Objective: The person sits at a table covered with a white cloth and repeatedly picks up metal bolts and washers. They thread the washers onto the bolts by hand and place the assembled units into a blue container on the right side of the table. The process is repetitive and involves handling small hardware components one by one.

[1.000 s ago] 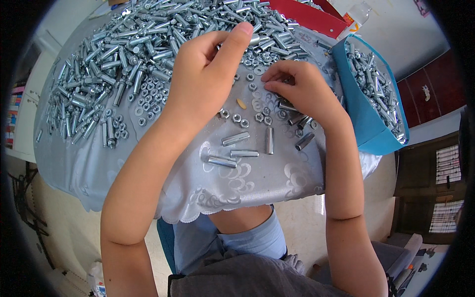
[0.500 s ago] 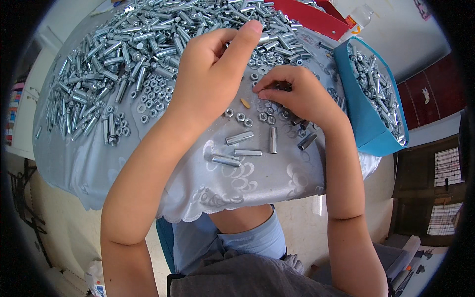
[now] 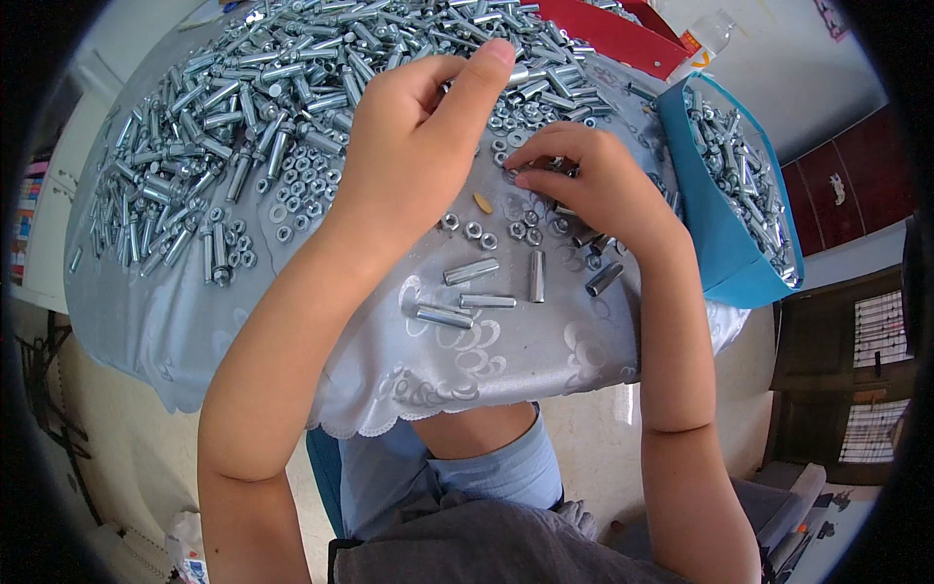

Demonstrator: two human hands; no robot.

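My left hand [image 3: 413, 146] is closed above the near side of the bolt heap [image 3: 292, 73], thumb up. A shiny metal cylinder shows beside its thumb tip, but I cannot tell whether the fingers hold it. To its right, my right hand [image 3: 593, 180] pinches a small metal ring [image 3: 511, 175] low over the tablecloth, thumb against forefinger. Whether that ring is a nut or a washer is unclear. Loose hex nuts [image 3: 474, 230] lie below the fingertips. Nearer me are several metal sleeves [image 3: 471, 271]. More hardware sits partly hidden under my right palm.
A blue bin [image 3: 725, 263] full of bolts stands at the right. Behind it are a red box [image 3: 623, 39] and a clear bottle [image 3: 710, 39]. Nuts and washers [image 3: 309, 180] cluster left of my left wrist. The silvery tablecloth [image 3: 525, 360] hangs over the near edge.
My right hand has shifted slightly up and to the right, and the small ring now shows at its fingertips. My left hand has stayed in place.
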